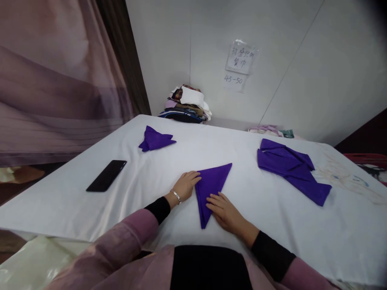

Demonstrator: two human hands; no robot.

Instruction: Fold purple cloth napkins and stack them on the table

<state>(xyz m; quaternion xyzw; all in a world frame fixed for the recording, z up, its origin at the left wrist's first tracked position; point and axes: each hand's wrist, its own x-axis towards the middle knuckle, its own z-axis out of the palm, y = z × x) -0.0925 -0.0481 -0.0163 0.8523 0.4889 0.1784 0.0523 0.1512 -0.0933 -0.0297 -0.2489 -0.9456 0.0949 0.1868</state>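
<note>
A purple cloth napkin [211, 182], folded into a layered triangle, lies flat on the white tablecloth before me. My left hand [185, 186], with a bracelet at the wrist, rests its outstretched fingertips on the napkin's upper left edge. On the lower right edge, the fingers of my right hand [225, 211] lie flat and slightly spread. Neither hand grips the fabric. Further back on the left stands a folded purple napkin [156, 139] with pointed ends. Several loosely folded purple napkins [292, 167] overlap on the right side.
A black phone [107, 176] lies on the left part of the white-covered table [242, 245]. Behind the table is a pile of folded clothes [187, 105] against the wall, with handwritten paper signs [241, 58] above. Pinkish cloth [266, 129] shows beyond the far edge.
</note>
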